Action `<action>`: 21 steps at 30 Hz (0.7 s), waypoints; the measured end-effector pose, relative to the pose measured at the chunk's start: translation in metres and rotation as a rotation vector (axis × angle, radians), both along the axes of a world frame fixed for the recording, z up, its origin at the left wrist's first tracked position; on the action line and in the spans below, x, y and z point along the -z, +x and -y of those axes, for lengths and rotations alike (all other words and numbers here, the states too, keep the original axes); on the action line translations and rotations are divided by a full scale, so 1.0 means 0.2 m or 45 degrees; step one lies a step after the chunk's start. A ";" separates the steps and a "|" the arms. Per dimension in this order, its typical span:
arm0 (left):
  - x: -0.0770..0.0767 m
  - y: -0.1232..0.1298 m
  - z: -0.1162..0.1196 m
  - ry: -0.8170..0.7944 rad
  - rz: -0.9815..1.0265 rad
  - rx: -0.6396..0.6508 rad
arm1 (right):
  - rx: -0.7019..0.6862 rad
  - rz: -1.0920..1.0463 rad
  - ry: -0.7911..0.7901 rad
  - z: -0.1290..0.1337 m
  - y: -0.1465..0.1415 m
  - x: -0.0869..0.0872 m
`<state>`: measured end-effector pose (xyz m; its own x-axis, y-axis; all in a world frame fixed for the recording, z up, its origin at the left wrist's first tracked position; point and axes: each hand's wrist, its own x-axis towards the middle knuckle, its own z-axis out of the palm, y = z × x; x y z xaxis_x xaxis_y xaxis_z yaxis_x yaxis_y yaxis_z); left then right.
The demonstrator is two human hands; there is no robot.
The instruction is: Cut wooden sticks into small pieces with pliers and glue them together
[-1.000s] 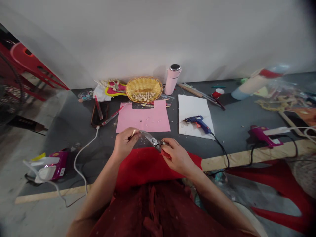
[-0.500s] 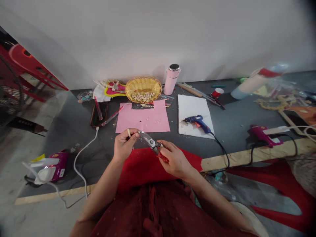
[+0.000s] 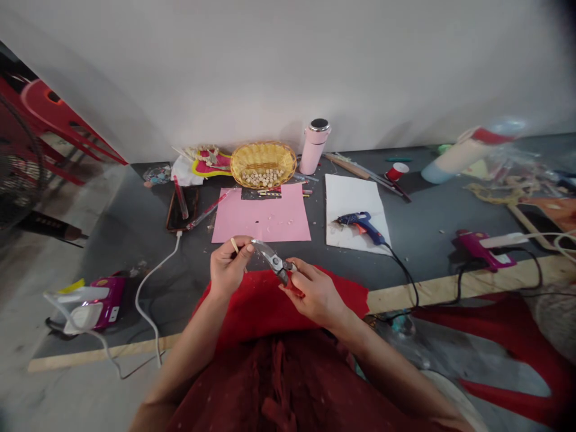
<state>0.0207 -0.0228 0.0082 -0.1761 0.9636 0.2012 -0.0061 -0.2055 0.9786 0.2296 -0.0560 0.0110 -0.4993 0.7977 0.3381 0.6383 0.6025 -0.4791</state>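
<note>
My right hand (image 3: 317, 294) is wrapped round the red handles of a pair of pruning shears (image 3: 275, 259), whose metal blades point up and left. The blade tip reaches the fingertips of my left hand (image 3: 228, 267). Between those fingers is a thin pale wooden stick (image 3: 234, 245), pinched near its upper end. Whatever lies right at the blade tip is too small to make out. Below both hands a red cloth (image 3: 265, 309) covers the table edge and my lap. Just beyond them lies a pink sheet (image 3: 261, 222) with small scraps on it.
A wicker basket (image 3: 263, 157) holds many small pale pieces. Near it stand a pink flask (image 3: 315, 147) and a phone (image 3: 177, 213). A blue glue gun (image 3: 363, 227) rests on a white board (image 3: 339, 192), its cord trailing forward. Purple power strips (image 3: 105, 303) lie at both sides.
The shears' handles have moved slightly apart in my right hand, with its lower fingers shifted outward. My left hand stays nearly still with the stick. The view has shifted slightly.
</note>
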 end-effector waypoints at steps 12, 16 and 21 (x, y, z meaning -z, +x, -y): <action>-0.09 -0.03 -0.04 -0.161 -0.207 0.088 | 0.225 -0.294 -0.258 -0.04 0.04 0.03; -0.13 -0.06 -0.15 -0.087 -0.840 0.216 | 0.327 -0.553 -0.395 -0.08 0.07 0.04; -0.02 0.00 -0.37 -0.159 -1.326 0.313 | 0.405 -0.756 -0.603 -0.13 0.08 0.09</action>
<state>0.0202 0.0502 0.0118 0.2262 0.9733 0.0382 0.8149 -0.2106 0.5400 0.2464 -0.0304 -0.0070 -0.0697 0.9953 0.0670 0.3050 0.0852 -0.9485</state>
